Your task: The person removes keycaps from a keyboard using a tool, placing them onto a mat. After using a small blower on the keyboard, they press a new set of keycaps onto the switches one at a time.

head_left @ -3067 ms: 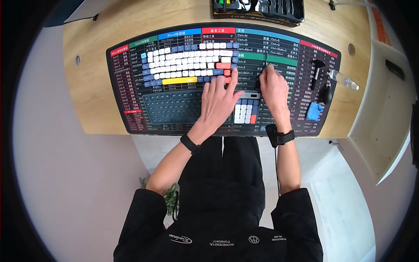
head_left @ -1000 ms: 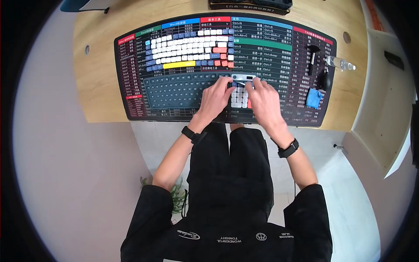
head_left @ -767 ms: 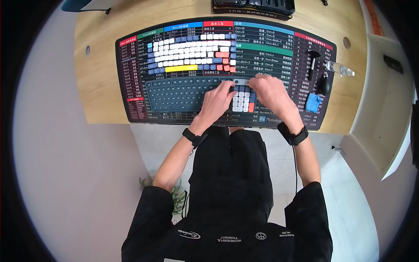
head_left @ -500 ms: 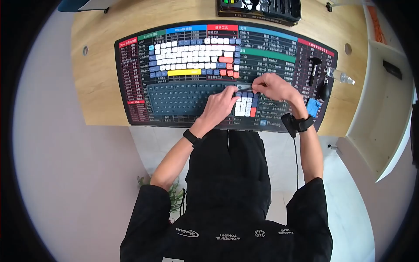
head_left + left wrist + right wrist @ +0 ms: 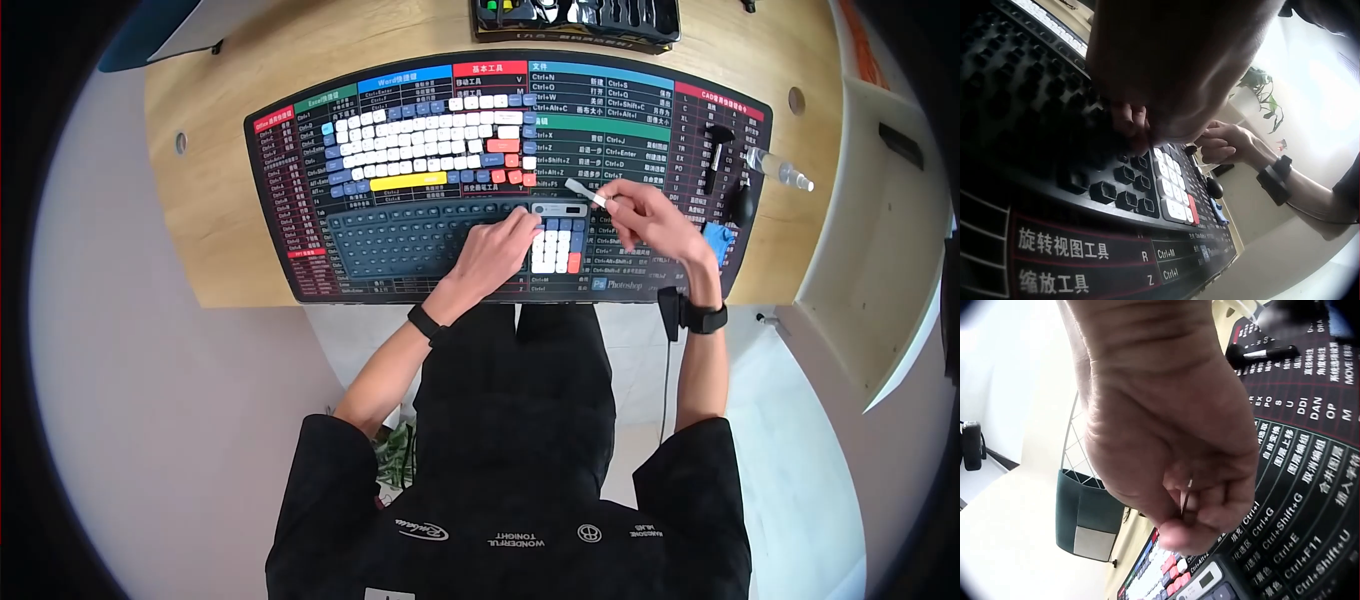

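A dark keyboard base (image 5: 395,240) lies on the printed desk mat, bare of keycaps over most of its width; white, blue and red caps (image 5: 552,252) cover its number pad. My left hand (image 5: 490,255) rests at the pad's top left corner, fingertips beside the small display panel (image 5: 572,210); what lies beneath them is hidden. Above and right of the panel, my right hand (image 5: 650,222) pinches a thin, pale tool (image 5: 585,192) with a grey end. In the right wrist view its fingers (image 5: 1179,537) are curled round a slim metal part (image 5: 1185,501).
Loose keycaps (image 5: 420,140) lie in keyboard rows behind the base. On the mat's right are a black brush (image 5: 716,150), a clear bottle (image 5: 785,172), a black blower (image 5: 742,205) and a blue cloth (image 5: 716,243). A black tray (image 5: 575,38) stands at the back.
Since half a second ago, my right hand has lifted the tool away from the display panel, rightward. My left hand has stayed by the panel; about three seconds ago it was over the loose keycaps' right end.
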`<act>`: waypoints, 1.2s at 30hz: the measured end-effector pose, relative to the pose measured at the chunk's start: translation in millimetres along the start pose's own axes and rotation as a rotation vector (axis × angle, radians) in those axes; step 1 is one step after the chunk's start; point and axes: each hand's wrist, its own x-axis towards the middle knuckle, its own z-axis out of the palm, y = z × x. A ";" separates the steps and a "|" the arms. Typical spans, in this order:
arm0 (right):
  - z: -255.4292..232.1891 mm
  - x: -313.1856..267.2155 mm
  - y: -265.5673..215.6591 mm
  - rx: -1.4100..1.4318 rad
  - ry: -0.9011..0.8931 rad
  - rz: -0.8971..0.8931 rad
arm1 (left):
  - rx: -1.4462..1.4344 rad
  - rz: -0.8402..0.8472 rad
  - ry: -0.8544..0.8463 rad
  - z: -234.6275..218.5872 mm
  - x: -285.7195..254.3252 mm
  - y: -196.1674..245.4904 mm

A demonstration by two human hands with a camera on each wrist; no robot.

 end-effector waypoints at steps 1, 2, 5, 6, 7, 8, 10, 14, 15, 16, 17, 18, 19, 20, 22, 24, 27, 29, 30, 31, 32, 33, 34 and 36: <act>6.6 1.6 10.8 0.134 0.049 -0.031 | 0.002 -0.016 0.008 -2.5 -0.3 1.5; 14.4 8.5 21.3 0.113 0.122 -0.164 | 0.006 -0.032 0.017 -5.7 1.5 4.2; 31.5 22.0 25.2 -0.046 0.291 -0.226 | -0.307 -0.315 0.098 -21.4 16.7 19.6; 41.2 29.3 24.9 -0.003 0.352 -0.246 | -0.302 -0.317 0.100 -23.7 24.6 22.0; 44.7 31.2 22.8 0.002 0.365 -0.236 | -0.375 -0.368 0.089 -24.4 34.4 22.8; 47.1 31.3 12.0 0.004 0.377 -0.230 | -0.447 -0.419 0.081 -26.5 45.4 25.0; 49.1 36.6 6.7 -0.134 0.452 -0.281 | -0.547 -0.524 0.012 -29.6 65.8 31.4; 37.2 41.6 1.1 -0.181 0.449 -0.288 | -0.728 -0.575 -0.013 -19.8 86.1 27.2; 34.2 42.9 0.4 -0.221 0.442 -0.273 | -0.735 -0.555 -0.006 -16.9 87.9 24.3; 31.1 45.8 2.2 -0.222 0.440 -0.271 | -0.742 -0.533 0.000 -13.5 89.8 22.4; 28.2 50.0 5.3 -0.174 0.433 -0.292 | -0.746 -0.535 0.000 -11.8 91.8 21.8; 26.0 54.2 7.4 -0.126 0.426 -0.312 | -0.738 -0.560 0.023 -11.0 92.6 20.8; 23.3 58.5 8.9 -0.123 0.431 -0.300 | -0.728 -0.585 0.044 -11.0 93.1 19.6; 20.6 65.3 9.1 -0.124 0.432 -0.299 | -0.730 -0.584 0.044 -9.7 93.1 18.6; 15.4 79.8 10.3 -0.177 0.535 -0.223 | -0.357 -0.452 0.234 -4.3 91.4 19.2; 11.9 91.4 4.2 -0.191 0.552 -0.214 | -0.126 -0.274 0.299 -5.9 91.8 22.8; 7.7 98.4 -9.9 -0.247 0.562 -0.167 | 0.105 -0.303 0.076 -9.2 92.3 33.9; 6.7 99.5 -13.3 -0.267 0.555 -0.159 | 0.128 -0.330 0.043 -5.4 94.3 32.8; 6.6 99.9 -13.6 -0.287 0.550 -0.154 | 0.153 -0.354 0.011 -3.1 95.2 32.0; 7.4 100.5 -13.5 -0.291 0.549 -0.151 | 0.149 -0.356 0.012 -0.4 95.7 30.9; 8.6 101.9 -14.2 -0.316 0.580 -0.121 | 0.181 -0.344 0.006 1.5 97.0 29.7; 9.5 103.1 -15.3 -0.340 0.611 -0.092 | 0.215 -0.333 0.000 3.1 97.8 28.6; 9.8 102.8 -16.2 -0.342 0.609 -0.092 | 0.214 -0.335 0.001 5.1 97.5 28.3; 10.6 101.1 -20.0 -0.349 0.637 -0.051 | 0.252 -0.327 -0.015 6.2 97.5 28.7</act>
